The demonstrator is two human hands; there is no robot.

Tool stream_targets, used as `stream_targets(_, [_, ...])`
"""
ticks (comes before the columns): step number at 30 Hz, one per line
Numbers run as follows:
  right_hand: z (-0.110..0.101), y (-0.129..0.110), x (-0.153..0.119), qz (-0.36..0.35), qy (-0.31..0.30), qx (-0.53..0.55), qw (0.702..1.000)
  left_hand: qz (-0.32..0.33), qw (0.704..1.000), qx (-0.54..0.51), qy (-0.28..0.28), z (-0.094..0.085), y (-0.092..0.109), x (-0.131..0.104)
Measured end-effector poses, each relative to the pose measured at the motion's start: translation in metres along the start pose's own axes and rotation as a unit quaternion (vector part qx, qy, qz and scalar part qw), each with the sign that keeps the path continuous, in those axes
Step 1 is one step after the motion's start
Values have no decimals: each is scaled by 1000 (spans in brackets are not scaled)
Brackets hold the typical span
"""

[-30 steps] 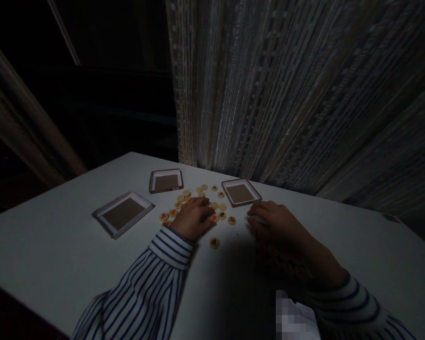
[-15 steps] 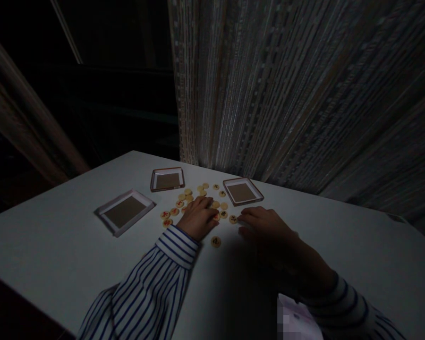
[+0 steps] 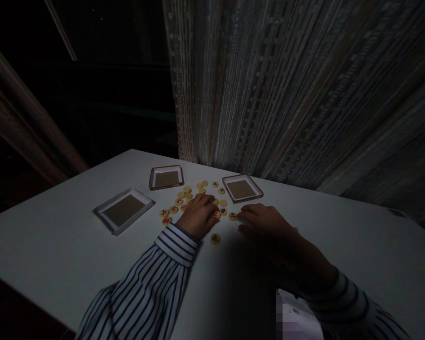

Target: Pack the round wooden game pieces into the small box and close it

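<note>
Round wooden Chinese chess pieces lie loose around my hands on the white table (image 3: 71, 226). My left hand (image 3: 198, 215) rests palm down over the middle of the group with its fingers bent and apart. Its fingertips reach a red-marked piece (image 3: 216, 214), and some pieces beneath are hidden. On the right, my right hand (image 3: 264, 219) has its fingertips at a black-marked piece (image 3: 233, 216), thumb and forefinger apart; I cannot tell whether they touch it. Another black-marked piece (image 3: 216, 238) sits alone nearer me. Several red-marked pieces (image 3: 166, 220) are left of my left hand.
Three shallow trays with brown bottoms stand around the pieces: a white-rimmed one (image 3: 148, 204) at left, one (image 3: 149, 180) at back left, another (image 3: 261, 193) at back right. A patterned curtain (image 3: 241, 85) hangs behind the table's far edge. The room is dim.
The view has tilted slightly. My left fingers have shifted a little, so more of the red-marked piece beside them shows. My right hand stays by the same black-marked piece.
</note>
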State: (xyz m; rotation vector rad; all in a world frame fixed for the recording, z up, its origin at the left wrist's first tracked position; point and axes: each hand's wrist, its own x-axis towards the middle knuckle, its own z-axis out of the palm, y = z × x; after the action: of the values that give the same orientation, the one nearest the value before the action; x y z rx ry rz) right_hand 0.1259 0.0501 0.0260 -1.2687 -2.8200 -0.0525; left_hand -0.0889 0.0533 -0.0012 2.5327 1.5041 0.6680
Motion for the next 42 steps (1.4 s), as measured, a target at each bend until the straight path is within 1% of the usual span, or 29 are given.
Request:
stream_targets(5, [-5,-3,-2,14,8,-4,1000,30,999,-20,34,-1,2,0])
stream_targets(12, [-9,-3,-4,27,12,-6,1000,71,995,-51,56,-5,7,0])
stream_targets(15, [-11,-4,-6,34,28,-5,999,63,994,-71,56,-7,10,0])
stream_targets(23, [-16,-2,-10,35,42,-4,999,21,988,-114,100,-4,14,-1])
stream_targets(29, [-25,-3,-14,36,58,-1,998,-40,969,-215,117,-5,23,-1])
stream_targets(32, [-32,-4,-17,40,59,0,997,-56,963,-232,122,-8,30,0])
stream_targets(35, [-37,-4,-19,38,67,24,997,-53,964,-231,118,-12,36,1])
stream_targets(42, [-44,-2,-23,25,116,89,989,-7,963,-252,95,-18,51,3])
